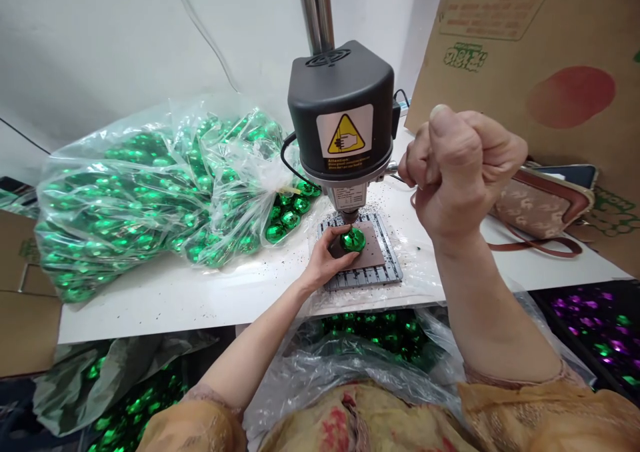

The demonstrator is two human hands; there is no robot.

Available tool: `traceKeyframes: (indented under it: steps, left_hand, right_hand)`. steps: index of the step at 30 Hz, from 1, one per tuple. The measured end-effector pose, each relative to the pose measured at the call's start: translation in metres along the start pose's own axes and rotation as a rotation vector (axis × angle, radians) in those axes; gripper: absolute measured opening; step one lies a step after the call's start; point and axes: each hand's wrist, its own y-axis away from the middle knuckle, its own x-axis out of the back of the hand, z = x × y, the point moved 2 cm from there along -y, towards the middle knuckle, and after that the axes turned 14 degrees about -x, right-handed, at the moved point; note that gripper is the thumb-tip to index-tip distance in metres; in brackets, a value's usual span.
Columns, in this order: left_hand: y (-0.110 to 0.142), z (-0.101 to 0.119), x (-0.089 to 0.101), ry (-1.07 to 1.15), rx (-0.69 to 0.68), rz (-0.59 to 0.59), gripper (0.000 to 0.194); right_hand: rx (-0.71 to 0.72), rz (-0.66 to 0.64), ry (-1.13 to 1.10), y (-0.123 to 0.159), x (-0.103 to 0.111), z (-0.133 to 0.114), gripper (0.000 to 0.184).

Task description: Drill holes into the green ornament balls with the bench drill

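Note:
My left hand (327,259) is closed around a shiny green faceted ball (353,240), thumb on the near side and fingers on the far side. It holds the ball on a brown board (376,251) over the slotted metal base plate (395,273), right beneath the chuck (351,217) of a small black bench drill press (343,99). Whether the bit touches the ball is hard to see. Raised at the machine's right side, my right hand (457,165) is wrapped in a fist on the drill press lever (391,167), whose metal stub shows beside the fingers.
A large clear bag (140,192) of green balls lies left on the white table (150,305), its mouth near the machine. Another plastic bag (350,372) of balls sits below the table edge. At right are a purse (537,202), a cardboard box (500,52) and a dark bin (550,319).

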Motion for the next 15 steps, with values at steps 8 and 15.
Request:
traceKeyframes:
  steps: [8, 15]
  left_hand:
    - [0.001, -0.003, -0.004, 0.071, 0.028, 0.012, 0.058]
    - [0.002, -0.003, -0.005, 0.071, 0.030, 0.028, 0.058]
  right_hand:
    - [0.061, -0.005, -0.002, 0.019, 0.008, 0.003, 0.058]
    - [0.010, -0.055, 0.039, 0.025, 0.017, 0.010, 0.063]
